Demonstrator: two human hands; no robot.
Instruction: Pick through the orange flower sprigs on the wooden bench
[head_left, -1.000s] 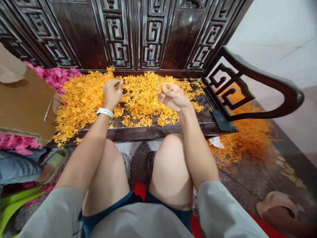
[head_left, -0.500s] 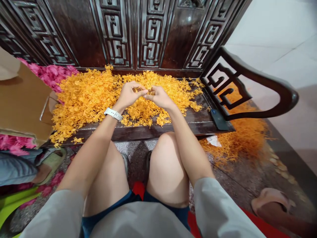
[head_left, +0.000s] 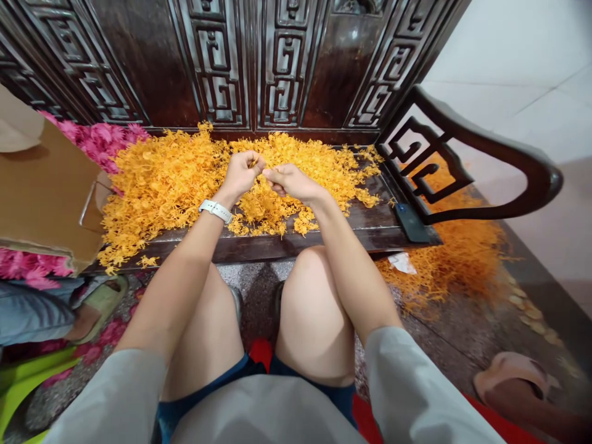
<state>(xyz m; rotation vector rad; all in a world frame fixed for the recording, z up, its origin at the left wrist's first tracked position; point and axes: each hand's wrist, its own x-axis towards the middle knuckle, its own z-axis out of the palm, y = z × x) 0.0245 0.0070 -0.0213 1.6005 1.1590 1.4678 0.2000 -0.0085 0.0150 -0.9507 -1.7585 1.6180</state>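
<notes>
My left hand (head_left: 241, 175), with a white watch (head_left: 215, 210) on its wrist, is closed in a pinch above the pile. Fingertips almost touching it, my right hand (head_left: 292, 180) is pinched shut too. Whatever lies between the fingers is too small or hidden to make out; some yellow shows in the loop of the left finger and thumb. Beneath both hands, a heap of yellow, thin-petalled artificial flower pieces (head_left: 157, 185) spreads over the dark wooden bench (head_left: 259, 248).
Pink flower pieces (head_left: 104, 142) and a cardboard box (head_left: 50, 179) sit at the left. A phone (head_left: 411, 223) lies by the carved armrest (head_left: 499, 154). Orange strands (head_left: 467, 253) are heaped on the floor at right. Another person's slippered foot (head_left: 97, 308) shows at lower left.
The fingers of both hands have curled in more tightly, and the right hand has rolled over slightly. The view has shifted a little; the flower heap looks the same.
</notes>
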